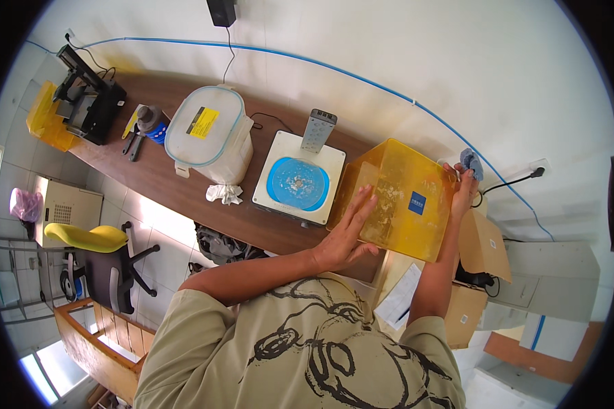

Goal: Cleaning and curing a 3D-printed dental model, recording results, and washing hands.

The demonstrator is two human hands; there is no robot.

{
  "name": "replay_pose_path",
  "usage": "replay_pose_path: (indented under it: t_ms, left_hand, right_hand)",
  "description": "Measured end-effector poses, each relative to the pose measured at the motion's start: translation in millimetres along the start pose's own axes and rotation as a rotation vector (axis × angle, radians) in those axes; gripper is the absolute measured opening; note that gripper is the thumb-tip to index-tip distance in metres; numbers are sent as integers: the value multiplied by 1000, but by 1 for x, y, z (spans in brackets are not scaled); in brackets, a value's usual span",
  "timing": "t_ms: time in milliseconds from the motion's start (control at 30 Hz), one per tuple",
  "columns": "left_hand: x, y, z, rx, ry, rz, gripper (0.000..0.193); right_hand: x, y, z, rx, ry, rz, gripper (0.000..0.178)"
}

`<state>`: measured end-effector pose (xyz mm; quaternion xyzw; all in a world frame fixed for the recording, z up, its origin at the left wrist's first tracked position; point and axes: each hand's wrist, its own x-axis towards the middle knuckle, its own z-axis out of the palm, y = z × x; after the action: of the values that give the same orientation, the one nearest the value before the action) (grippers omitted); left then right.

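Observation:
A translucent yellow box-shaped cover (406,221), smeared with whitish residue and bearing a small blue label (417,202), is at the right end of the brown table. My left hand (344,238) lies against its near left side with fingers stretched out. Beyond its right side, my right hand (462,191) pinches a crumpled blue-grey cloth (470,164). Part of that hand's grip is hidden. Just left of the cover stands a white machine (266,191) with a round blue turntable (298,184), scattered with pale bits, and an upright grey column (318,131).
A white lidded bin (208,129) stands left of the machine, a crumpled tissue (224,193) below it. Farther left are a bottle (152,123), hand tools (134,142) and a black machine (95,105). Cardboard boxes (481,249) and a black cable (515,182) are at the right.

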<state>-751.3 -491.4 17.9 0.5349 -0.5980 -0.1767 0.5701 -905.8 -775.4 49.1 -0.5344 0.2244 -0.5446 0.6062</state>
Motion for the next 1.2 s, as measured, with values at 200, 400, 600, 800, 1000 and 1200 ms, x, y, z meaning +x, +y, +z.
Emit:
replay_pose_path:
  t_ms: [200, 400, 600, 800, 1000, 1200]
  left_hand:
    - [5, -1, 7, 8, 31, -24, 94]
    - [12, 0, 6, -3, 64, -60, 92]
    - [15, 10, 4, -22, 34, -37, 87]
    - [-40, 5, -31, -423, 332, -212, 62]
    - [-141, -15, -70, -814, 650, -758, 29]
    - [-242, -26, -108, -1087, 807, -1160, 22]
  right_hand:
    - [9, 11, -4, 78, 3, 13, 36]
    - [10, 14, 2, 113, 28, 42, 33]
    - [19, 5, -34, 5, 31, -55, 35]
    - [-71, -144, 66, -183, -225, -301, 29]
    - [-202, -98, 181, -127, -567, 578, 29]
    - [-189, 60, 212, -388, -352, 667, 32]
